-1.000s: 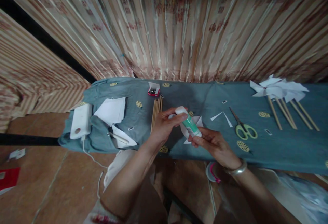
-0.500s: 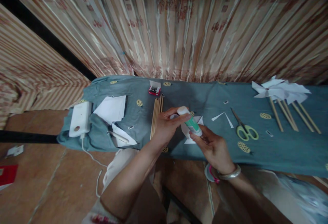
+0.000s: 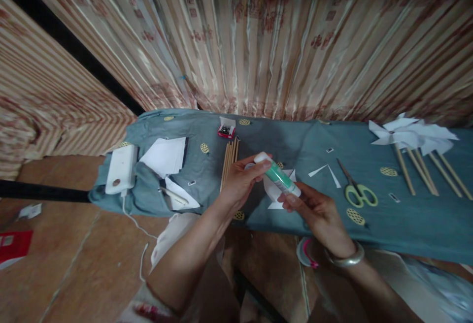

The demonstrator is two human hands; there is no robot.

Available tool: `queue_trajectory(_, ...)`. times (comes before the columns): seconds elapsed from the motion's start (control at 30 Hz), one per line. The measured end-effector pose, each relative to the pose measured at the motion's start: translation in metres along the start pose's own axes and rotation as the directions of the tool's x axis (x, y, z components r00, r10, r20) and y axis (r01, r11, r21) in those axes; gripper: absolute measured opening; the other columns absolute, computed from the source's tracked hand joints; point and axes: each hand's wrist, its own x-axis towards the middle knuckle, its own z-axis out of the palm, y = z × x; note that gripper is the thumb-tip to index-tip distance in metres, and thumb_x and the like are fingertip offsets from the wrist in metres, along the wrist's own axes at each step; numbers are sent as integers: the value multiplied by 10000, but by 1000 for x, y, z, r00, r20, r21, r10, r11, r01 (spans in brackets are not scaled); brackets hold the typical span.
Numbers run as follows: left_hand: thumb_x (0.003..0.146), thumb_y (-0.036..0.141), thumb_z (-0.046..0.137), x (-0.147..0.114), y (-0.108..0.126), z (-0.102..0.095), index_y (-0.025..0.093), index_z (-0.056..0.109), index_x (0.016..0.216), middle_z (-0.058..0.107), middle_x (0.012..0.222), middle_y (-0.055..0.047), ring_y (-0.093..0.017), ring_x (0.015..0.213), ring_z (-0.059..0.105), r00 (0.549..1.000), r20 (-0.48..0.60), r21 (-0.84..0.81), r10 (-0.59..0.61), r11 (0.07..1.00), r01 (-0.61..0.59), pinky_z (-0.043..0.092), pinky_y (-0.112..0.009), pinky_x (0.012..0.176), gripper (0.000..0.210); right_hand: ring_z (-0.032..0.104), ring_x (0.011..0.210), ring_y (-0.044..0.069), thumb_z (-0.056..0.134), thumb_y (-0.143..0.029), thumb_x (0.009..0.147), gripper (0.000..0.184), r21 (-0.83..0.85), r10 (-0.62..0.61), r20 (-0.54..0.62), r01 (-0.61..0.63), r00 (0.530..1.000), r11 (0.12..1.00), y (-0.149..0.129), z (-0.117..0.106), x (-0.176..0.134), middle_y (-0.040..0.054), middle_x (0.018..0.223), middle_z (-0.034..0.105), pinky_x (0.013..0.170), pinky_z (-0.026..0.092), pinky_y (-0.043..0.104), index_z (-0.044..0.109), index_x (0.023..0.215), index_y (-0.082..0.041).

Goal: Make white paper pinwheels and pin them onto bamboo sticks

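Note:
A green and white glue stick (image 3: pixel 280 177) is held slantwise between my two hands, over the table. My left hand (image 3: pixel 239 181) is closed on its upper white end, and a small round pale piece (image 3: pixel 250 166) shows by those fingers; I cannot tell whether it is the cap. The fingers of my right hand (image 3: pixel 320 213) pinch the lower end. Beneath the glue stick lies a folded white paper (image 3: pixel 272 192), partly hidden by the hands. Several wooden sticks (image 3: pixel 228 158) lie just left of it, partly behind my left hand.
Green-handled scissors (image 3: pixel 358 192) and thin paper offcuts (image 3: pixel 333 175) lie to the right. Beyond them are white paper pinwheels (image 3: pixel 410 133) on sticks. A small red box (image 3: pixel 226 129) stands at the back. White sheets (image 3: pixel 164 155), a pen (image 3: pixel 173 196) and a corded white device (image 3: pixel 121 169) are left.
The glue stick has tilted closer to level as my right hand moved slightly right. Both hands keep their hold on it. The whole view has shifted a little.

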Motion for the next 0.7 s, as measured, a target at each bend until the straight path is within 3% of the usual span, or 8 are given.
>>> queue_trajectory(0.13,492,385,918,-2,3,-1,143,788,793,607,652,2,-52,563,384,999,45,13,-28,1000,28,263,-232,547,408,579,591,122,735,-470,798,299,267,85,169,-129,982,955,-3,-1,-1,44,697,692,547,474,233,737,771,-172)
queue_trajectory(0.3,474,427,921,-4,5,-1,152,788,809,643,712,-23,-76,605,429,996,73,73,-52,996,47,272,-240,561,453,590,582,112,782,-428,768,259,504,213,303,-346,929,791,11,-4,-4,56,730,717,524,466,225,752,821,-176)
queue_trajectory(0.47,489,424,919,-7,7,-2,142,787,799,648,728,-29,-72,597,418,992,118,92,-48,995,37,266,-248,566,439,628,614,112,840,-381,709,260,614,286,385,-474,878,631,25,-5,-6,54,809,746,514,491,208,761,861,-185)
queue_trajectory(0.57,501,416,915,-9,8,-3,138,790,803,646,713,-28,-74,590,415,991,130,104,-44,994,30,271,-250,565,428,547,538,66,841,-388,703,283,650,275,472,-542,837,532,30,-4,-6,32,767,720,468,464,167,751,864,-174)
queue_trajectory(0.63,521,407,907,-10,8,-4,142,792,816,658,727,-32,-83,600,436,990,138,123,-36,992,19,297,-252,578,413,509,525,57,831,-406,711,300,654,259,521,-575,813,491,32,-2,-5,25,769,705,465,467,156,738,877,-173)
queue_trajectory(0.7,546,392,895,-11,8,-4,157,793,824,680,766,-34,-104,643,491,990,141,145,12,989,-33,354,-258,626,378,533,569,70,804,-423,739,311,665,250,513,-565,821,489,32,1,-2,28,788,696,493,495,156,724,910,-175)
